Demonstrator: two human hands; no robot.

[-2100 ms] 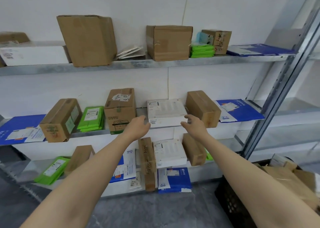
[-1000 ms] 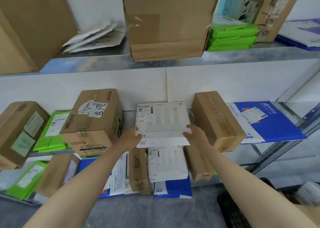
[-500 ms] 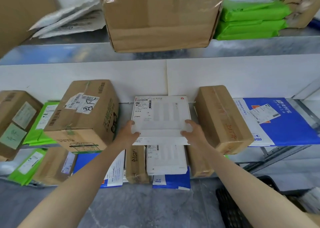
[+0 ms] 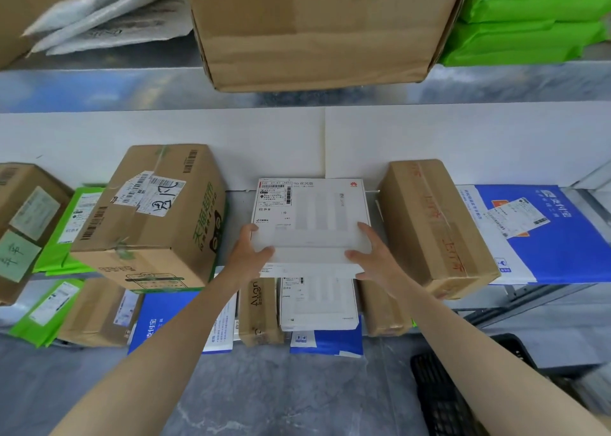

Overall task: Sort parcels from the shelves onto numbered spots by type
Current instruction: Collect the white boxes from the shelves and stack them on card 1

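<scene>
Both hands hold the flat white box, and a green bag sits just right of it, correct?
No. The head view shows the left hand and right hand holding the white box, but a brown taped box sits just right of it.

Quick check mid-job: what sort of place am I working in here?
Likely a parcel storage or sorting room: metal shelves hold labelled cardboard boxes, green mailer bags and a blue courier envelope. The left hand and right hand grip a flat white box.
</scene>
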